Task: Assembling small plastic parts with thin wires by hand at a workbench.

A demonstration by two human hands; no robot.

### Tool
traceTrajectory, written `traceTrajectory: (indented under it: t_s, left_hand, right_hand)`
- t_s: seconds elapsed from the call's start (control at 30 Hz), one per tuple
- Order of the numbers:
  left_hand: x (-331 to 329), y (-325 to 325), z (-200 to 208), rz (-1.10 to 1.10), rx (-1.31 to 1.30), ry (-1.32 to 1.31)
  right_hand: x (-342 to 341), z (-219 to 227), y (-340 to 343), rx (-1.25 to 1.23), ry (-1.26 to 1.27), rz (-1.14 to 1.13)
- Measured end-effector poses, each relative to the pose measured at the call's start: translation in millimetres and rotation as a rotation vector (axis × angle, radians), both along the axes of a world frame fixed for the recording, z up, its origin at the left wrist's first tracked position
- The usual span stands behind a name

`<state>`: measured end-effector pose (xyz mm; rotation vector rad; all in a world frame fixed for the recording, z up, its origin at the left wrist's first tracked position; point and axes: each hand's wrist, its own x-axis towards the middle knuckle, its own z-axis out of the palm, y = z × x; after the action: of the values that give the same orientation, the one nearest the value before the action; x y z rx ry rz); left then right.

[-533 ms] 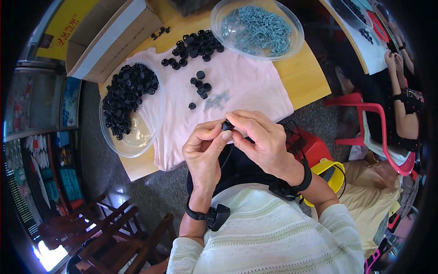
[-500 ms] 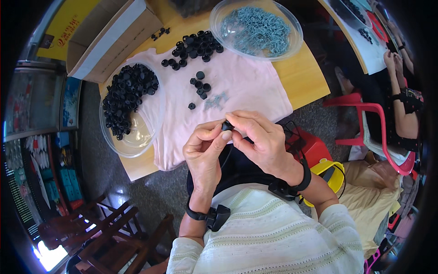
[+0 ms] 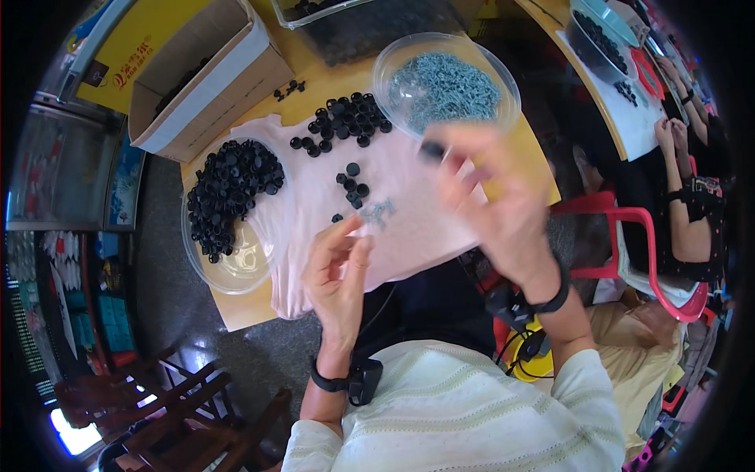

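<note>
My right hand (image 3: 499,197), smeared by motion, is raised over the right side of the pink cloth (image 3: 425,236). Between its fingertips is a small round black plastic part (image 3: 432,149). My left hand (image 3: 334,275) hovers at the cloth's near edge, thumb and fingers apart, holding nothing. Just beyond its fingertips lie a small heap of thin grey-blue metal pieces (image 3: 380,211), probably screws, and a few black plastic parts (image 3: 353,185). Farther back is a larger cluster of black round caps (image 3: 346,122).
At left a clear round tub (image 3: 193,256) holds many black parts. A clear bowl (image 3: 511,98) of grey-blue metal pieces stands at the back right, beside a dark-filled bin (image 3: 377,31). A cardboard box (image 3: 236,86) sits back left. Another person's hands (image 3: 672,134) are at a table far right.
My hands, together at the black part before, have separated. The right moved up and to the right with the part; the left let go and shifted slightly left. The view has tilted a little.
</note>
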<state>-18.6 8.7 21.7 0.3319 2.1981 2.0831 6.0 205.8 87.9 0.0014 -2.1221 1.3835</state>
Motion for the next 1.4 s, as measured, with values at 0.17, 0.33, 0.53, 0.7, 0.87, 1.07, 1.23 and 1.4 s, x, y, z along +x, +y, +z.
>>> traceTrajectory:
  t_s: [0.17,0.33,0.53,0.7,0.87,1.07,1.23,1.4]
  left_hand:
    - [-18,-17,2,0.100,-0.570,0.258]
    - [-27,-6,1,0.079,-0.570,0.279]
    - [-31,-11,-11,0.103,-0.593,0.316]
    - [-22,-17,-4,0.113,-0.428,0.209]
    - [-1,-17,15,0.039,0.078,-0.236]
    - [18,-13,11,-0.194,0.527,-0.724]
    - [25,-6,10,-0.227,0.577,-0.794]
    - [21,-4,9,-0.255,0.528,-0.777]
  right_hand:
    - [-95,54,47,0.203,0.094,-0.362]
    - [-174,56,84,0.335,0.105,-0.416]
    - [-204,31,97,1.110,0.181,-0.524]
    - [-108,29,29,0.573,0.066,-0.096]
    - [-7,-20,-29,0.132,-0.229,0.288]
    - [39,-46,-57,-0.148,-0.160,0.180]
    - [49,-54,-56,-0.051,-0.061,0.090]
    - [48,-59,-49,0.046,0.013,0.076]
